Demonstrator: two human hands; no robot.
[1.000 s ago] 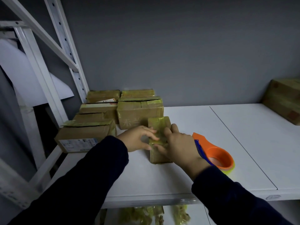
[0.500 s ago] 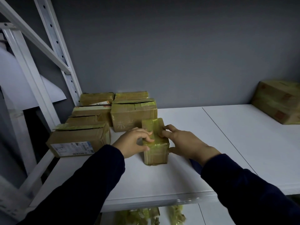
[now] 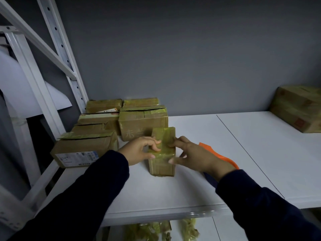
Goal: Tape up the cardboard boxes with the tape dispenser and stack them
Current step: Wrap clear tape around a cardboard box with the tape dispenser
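Now, your small box [image 3: 162,153] stands on the white shelf [image 3: 243,153] in the middle of the frame, just in front of the pile of taped boxes [image 3: 143,122] at middle left. Your left hand [image 3: 139,151] grips it from the left, with fingers curled over the top and the thumb on the near edge. Your right hand [image 3: 194,156] holds the right side, with its fingertips on the shiny tape. The orange tape dispenser [image 3: 222,159] lies just behind that wrist (most of it is hidden).

Here is what could go wrong, I think. The box is tall and thin, so a hard push from one side could tip it over. The tape looks slick, so your fingers may slip when you lift. And if you pull your right arm back fast, your sleeve could bump the dispenser and send it sliding.
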